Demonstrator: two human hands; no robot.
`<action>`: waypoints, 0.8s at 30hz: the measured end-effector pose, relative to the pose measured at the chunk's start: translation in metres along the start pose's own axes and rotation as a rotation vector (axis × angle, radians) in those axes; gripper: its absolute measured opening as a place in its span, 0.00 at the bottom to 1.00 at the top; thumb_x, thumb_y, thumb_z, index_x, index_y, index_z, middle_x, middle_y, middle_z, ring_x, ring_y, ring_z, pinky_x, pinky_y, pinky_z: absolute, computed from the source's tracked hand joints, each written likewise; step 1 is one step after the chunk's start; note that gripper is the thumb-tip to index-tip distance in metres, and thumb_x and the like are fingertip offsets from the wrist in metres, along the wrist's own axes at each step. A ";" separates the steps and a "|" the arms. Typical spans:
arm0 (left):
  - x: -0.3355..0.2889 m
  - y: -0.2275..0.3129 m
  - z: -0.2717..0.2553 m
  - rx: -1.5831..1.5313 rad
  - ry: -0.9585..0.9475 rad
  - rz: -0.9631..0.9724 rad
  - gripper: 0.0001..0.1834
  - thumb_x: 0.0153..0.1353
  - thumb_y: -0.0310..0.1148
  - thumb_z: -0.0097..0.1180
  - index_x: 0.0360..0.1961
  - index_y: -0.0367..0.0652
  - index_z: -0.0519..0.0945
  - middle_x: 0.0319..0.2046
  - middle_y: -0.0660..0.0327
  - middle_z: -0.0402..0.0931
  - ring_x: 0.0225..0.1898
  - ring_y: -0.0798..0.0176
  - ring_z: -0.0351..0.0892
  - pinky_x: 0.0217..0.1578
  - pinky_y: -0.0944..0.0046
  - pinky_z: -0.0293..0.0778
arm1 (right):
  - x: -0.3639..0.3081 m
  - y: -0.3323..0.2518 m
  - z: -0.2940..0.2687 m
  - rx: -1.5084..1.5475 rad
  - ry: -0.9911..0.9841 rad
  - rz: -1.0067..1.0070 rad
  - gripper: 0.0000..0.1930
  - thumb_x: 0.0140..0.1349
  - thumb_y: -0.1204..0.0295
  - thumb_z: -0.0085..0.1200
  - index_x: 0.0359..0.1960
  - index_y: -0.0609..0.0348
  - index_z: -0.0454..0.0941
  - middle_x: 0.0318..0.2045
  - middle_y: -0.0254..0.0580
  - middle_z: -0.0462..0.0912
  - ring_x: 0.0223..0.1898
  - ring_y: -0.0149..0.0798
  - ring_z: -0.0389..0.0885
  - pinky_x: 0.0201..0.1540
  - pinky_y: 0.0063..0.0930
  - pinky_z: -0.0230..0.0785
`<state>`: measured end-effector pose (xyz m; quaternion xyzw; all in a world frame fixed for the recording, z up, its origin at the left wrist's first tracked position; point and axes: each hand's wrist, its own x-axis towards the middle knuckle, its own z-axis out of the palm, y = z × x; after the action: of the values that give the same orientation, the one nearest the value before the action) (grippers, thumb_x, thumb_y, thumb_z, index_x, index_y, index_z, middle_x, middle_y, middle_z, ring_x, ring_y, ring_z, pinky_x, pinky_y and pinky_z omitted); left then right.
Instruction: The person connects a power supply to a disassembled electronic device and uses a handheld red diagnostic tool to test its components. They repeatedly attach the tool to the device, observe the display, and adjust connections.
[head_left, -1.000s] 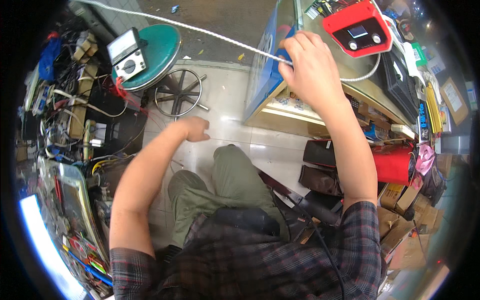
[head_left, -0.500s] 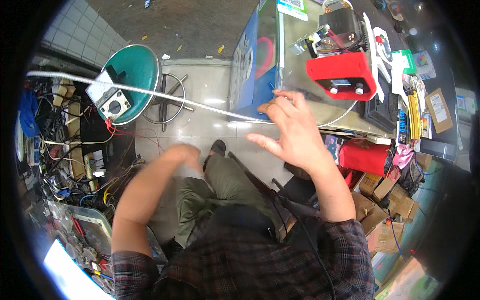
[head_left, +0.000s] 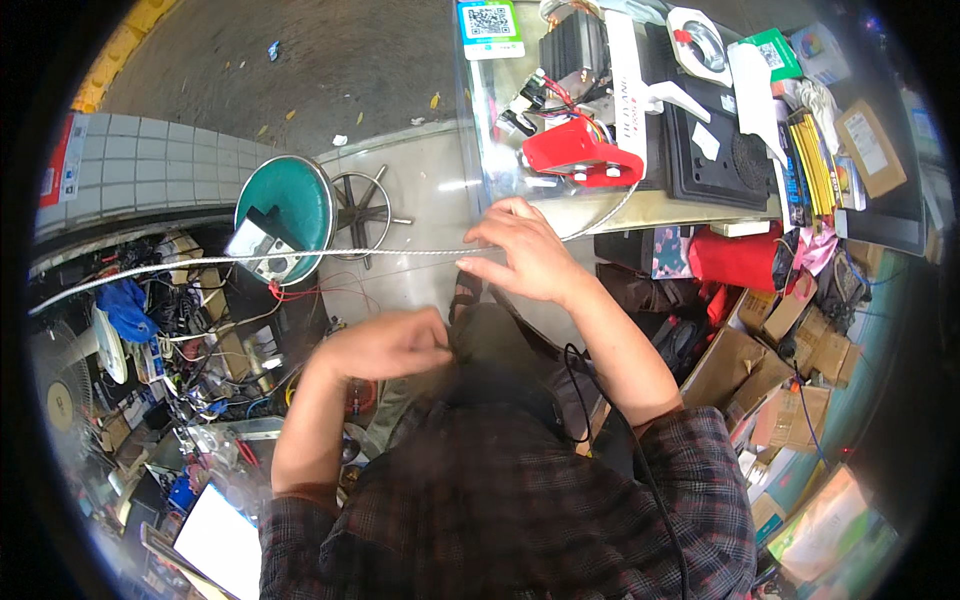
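Note:
My right hand (head_left: pixel 522 252) hovers just off the near left corner of the counter, thumb apart from its loosely bent fingers. A white twisted cord (head_left: pixel 400 252) passes at the gap between thumb and fingers; whether they touch it I cannot tell. My left hand (head_left: pixel 395 342) is in front of my lap, smeared by motion, its fingers partly curled. On the counter sits a red-housed device (head_left: pixel 580 152) with knobs and bare wires behind it. The cord stretches from beside this device leftward, across a multimeter (head_left: pixel 268 258) on a green round stool (head_left: pixel 290 200).
The glass-topped counter (head_left: pixel 690 208) also bears a black flat panel (head_left: pixel 705 150), a white round-holed part (head_left: pixel 700 45) and yellow envelopes (head_left: pixel 815 150). Tangled cables and parts crowd the left side. Cardboard boxes (head_left: pixel 740 355) and a red bag (head_left: pixel 735 258) lie beneath the counter at right.
The view has shifted. My right hand has drawn back from over the counter's edge, toward me and left. My left hand has moved right, and the cord now looks more level.

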<state>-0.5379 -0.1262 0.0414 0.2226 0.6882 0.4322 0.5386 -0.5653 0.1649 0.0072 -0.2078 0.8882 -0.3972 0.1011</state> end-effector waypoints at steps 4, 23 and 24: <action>-0.001 0.043 -0.066 -0.290 0.197 0.205 0.13 0.65 0.24 0.68 0.48 0.40 0.78 0.42 0.66 0.83 0.47 0.69 0.82 0.52 0.64 0.78 | 0.002 0.005 -0.001 0.070 -0.030 0.027 0.22 0.66 0.47 0.66 0.46 0.53 0.89 0.42 0.39 0.87 0.59 0.49 0.76 0.64 0.45 0.67; 0.171 0.122 -0.236 0.731 0.248 0.521 0.66 0.44 0.43 0.85 0.82 0.49 0.59 0.77 0.51 0.65 0.79 0.44 0.60 0.78 0.46 0.59 | 0.004 0.007 -0.007 0.228 0.052 0.139 0.14 0.67 0.57 0.67 0.46 0.51 0.88 0.47 0.41 0.86 0.60 0.47 0.78 0.65 0.43 0.67; 0.177 0.121 -0.237 0.700 0.221 0.558 0.67 0.43 0.42 0.85 0.83 0.49 0.57 0.77 0.52 0.65 0.79 0.44 0.59 0.78 0.46 0.58 | 0.004 0.007 -0.007 0.230 0.064 0.147 0.14 0.68 0.56 0.67 0.45 0.51 0.88 0.46 0.40 0.86 0.60 0.46 0.78 0.65 0.43 0.67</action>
<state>-0.8349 -0.0096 0.0558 0.5204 0.7599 0.3231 0.2174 -0.5735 0.1721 0.0067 -0.1167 0.8523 -0.4943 0.1247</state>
